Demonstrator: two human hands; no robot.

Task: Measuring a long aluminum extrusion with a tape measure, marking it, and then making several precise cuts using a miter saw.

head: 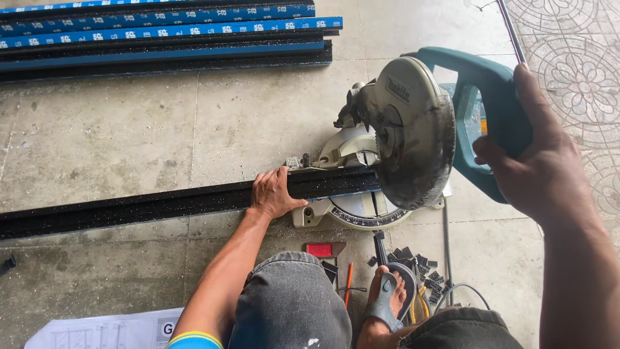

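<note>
I saw the long black profile [161, 205] lying across the floor from the left edge to the frame's centre, its end under the mitre saw [387, 155]; I judged it stiff, light for its length, gritty with swarf, best pinned flat near the cut. My left hand [274, 192] was spread, palm down, pressing it against the fence. My right hand [536, 168], at centre right, was wrapped closed around the saw's teal handle [494, 90], which looked heavy and solid. 1 stack of blue-taped profiles [161, 35] lay upper left.
</note>
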